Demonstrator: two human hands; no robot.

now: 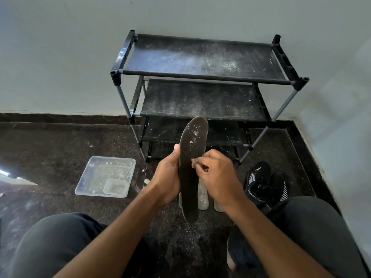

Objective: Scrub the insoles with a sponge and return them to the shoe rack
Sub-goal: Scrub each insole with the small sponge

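A long dark insole [191,149] speckled with white dust stands nearly upright in front of me, toe end up. My left hand [167,177] grips its left edge at mid-length. My right hand [217,173] pinches a small tan sponge [195,163] against the insole's right side. Pale insoles [202,197] lie on the floor beneath, partly hidden behind the held one. The black shoe rack [200,77] stands against the wall, its dusty shelves bare.
A clear plastic tray [104,175] with a smaller tub inside sits on the dark floor to the left. A pair of black sneakers [265,183] rests at the right near the wall corner. My knees frame the bottom of the view.
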